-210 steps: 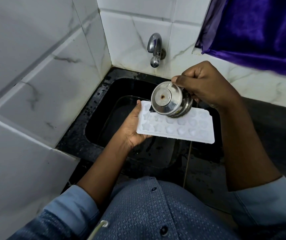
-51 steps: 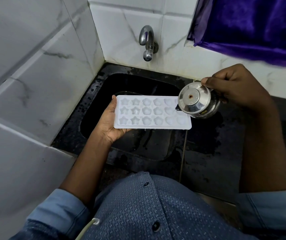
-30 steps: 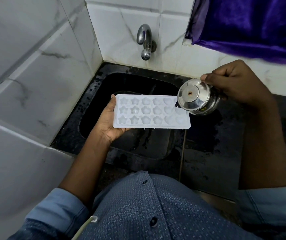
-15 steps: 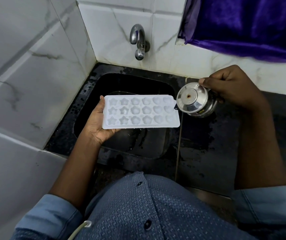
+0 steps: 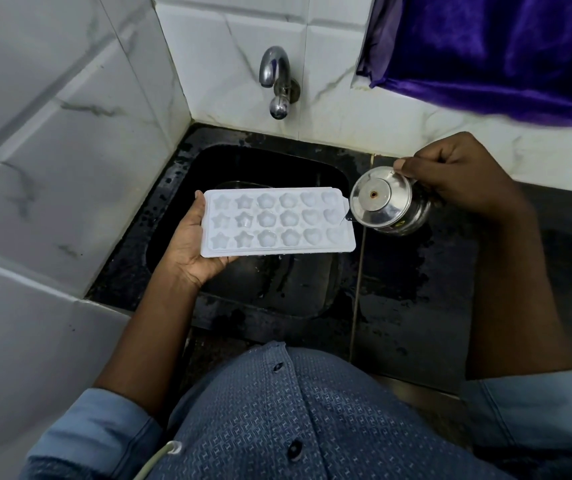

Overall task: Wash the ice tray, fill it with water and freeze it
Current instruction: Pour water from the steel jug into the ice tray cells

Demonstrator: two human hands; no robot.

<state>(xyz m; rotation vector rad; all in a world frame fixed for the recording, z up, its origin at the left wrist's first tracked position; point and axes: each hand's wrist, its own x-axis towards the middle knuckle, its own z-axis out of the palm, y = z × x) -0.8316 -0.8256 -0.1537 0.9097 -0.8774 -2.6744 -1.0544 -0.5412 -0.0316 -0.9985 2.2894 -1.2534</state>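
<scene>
filling step: white plastic ice tray (image 5: pixel 277 221) held level over the black sink (image 5: pixel 243 161), cavities up.
left hand (image 5: pixel 191 251) grasps the tray's left short end; right hand (image 5: pixel 457 178) grips a small round steel pot (image 5: pixel 386 202) tipped at its right end. judgement: keep it flat, pour thinly, work cavity by cavity, stop below the rims. long axis runs left-right.
</scene>
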